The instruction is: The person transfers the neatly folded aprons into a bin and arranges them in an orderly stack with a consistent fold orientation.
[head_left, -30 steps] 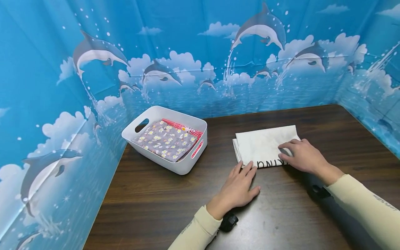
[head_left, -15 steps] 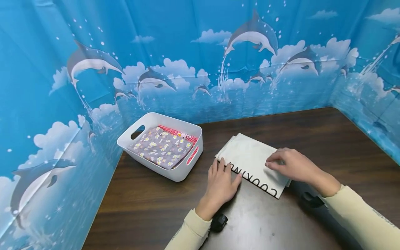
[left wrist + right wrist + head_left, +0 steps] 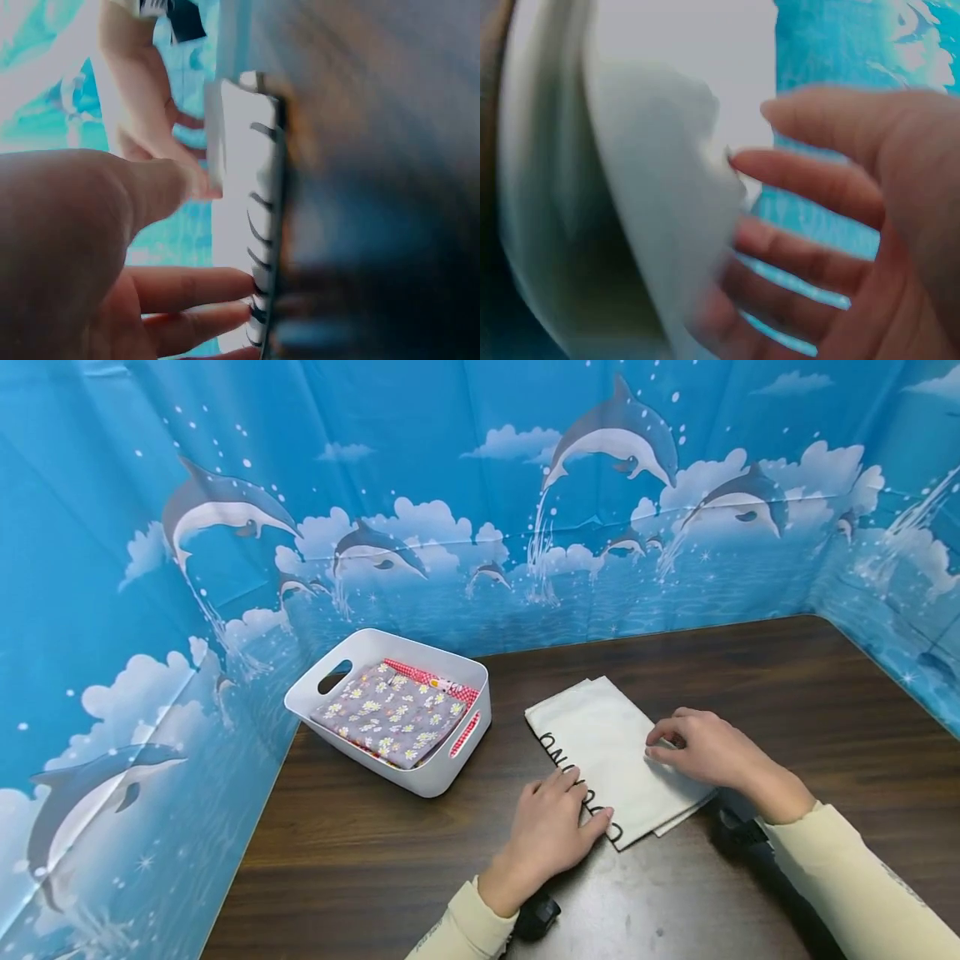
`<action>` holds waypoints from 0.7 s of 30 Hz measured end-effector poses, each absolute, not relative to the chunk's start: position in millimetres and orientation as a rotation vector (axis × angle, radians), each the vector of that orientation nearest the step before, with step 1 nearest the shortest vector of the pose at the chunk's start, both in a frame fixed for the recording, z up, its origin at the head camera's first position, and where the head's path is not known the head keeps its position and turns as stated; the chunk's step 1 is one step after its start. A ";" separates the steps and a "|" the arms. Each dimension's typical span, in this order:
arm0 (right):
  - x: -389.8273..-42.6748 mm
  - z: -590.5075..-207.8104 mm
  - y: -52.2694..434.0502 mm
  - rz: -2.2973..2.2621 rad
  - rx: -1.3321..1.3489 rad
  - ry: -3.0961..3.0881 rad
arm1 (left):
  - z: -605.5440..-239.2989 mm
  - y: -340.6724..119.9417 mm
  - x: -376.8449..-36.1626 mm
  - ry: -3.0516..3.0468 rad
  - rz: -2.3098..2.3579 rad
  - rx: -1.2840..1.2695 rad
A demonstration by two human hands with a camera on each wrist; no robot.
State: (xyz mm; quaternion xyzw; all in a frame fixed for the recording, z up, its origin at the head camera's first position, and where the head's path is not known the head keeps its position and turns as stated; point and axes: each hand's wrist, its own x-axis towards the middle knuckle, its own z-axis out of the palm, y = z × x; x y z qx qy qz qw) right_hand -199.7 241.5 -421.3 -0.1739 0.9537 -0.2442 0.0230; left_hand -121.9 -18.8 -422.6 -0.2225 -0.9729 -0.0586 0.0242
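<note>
A folded white cloth [image 3: 611, 747] with black lettering along one edge lies slantwise on the table. My left hand [image 3: 551, 827] has its fingers spread, with fingertips on the lettered edge. In the left wrist view, fingers [image 3: 202, 289] touch that edge from the side. At the cloth's right side, my right hand [image 3: 708, 752] has gently bent fingers, its fingertips on the cloth. The right wrist view shows the thumb and index finger apart, fingertips against the white fabric [image 3: 667, 150]; the folded layers gape a little at the side.
A white plastic basket [image 3: 480, 681] with a handle hole stands to the left. Inside are a folded grey daisy-print cloth [image 3: 390, 714] and a red checked cloth [image 3: 408, 672]. Behind the dark wooden table [image 3: 360, 860] hangs a blue dolphin-print curtain [image 3: 450, 485].
The white cloth has turned clockwise between my hands, its lettered edge going from level to steeply slanted. My left hand shifted left, then slightly back right along that edge.
</note>
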 end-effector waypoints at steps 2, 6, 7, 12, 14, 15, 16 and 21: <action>-199.7 -420.3 243.1 -0.805 -0.581 2.924 | -420.3 -23.0 -124.2 -3.000 -0.186 -0.646; -201.3 -418.9 245.2 -0.889 -0.615 2.912 | -418.1 -26.6 -128.1 -3.037 -0.269 -0.598; -202.0 -418.7 245.2 -0.904 -0.613 2.918 | -418.0 -26.2 -128.4 -3.055 -0.301 -0.590; -206.0 -421.7 245.4 -0.951 -0.578 2.903 | -421.3 -23.0 -128.0 -3.106 -0.339 -0.620; -207.3 -422.5 245.7 -0.959 -0.568 2.875 | -422.3 -22.6 -128.1 -3.072 -0.324 -0.639; -207.8 -422.4 245.8 -0.960 -0.563 2.859 | -422.6 -22.8 -128.2 -3.051 -0.321 -0.637; -208.0 -422.0 245.8 -0.962 -0.552 2.840 | -422.6 -23.1 -128.4 -3.031 -0.322 -0.634; -208.0 -419.7 242.4 -0.972 -0.460 2.731 | -423.4 -27.6 -129.1 -2.943 -0.357 -0.573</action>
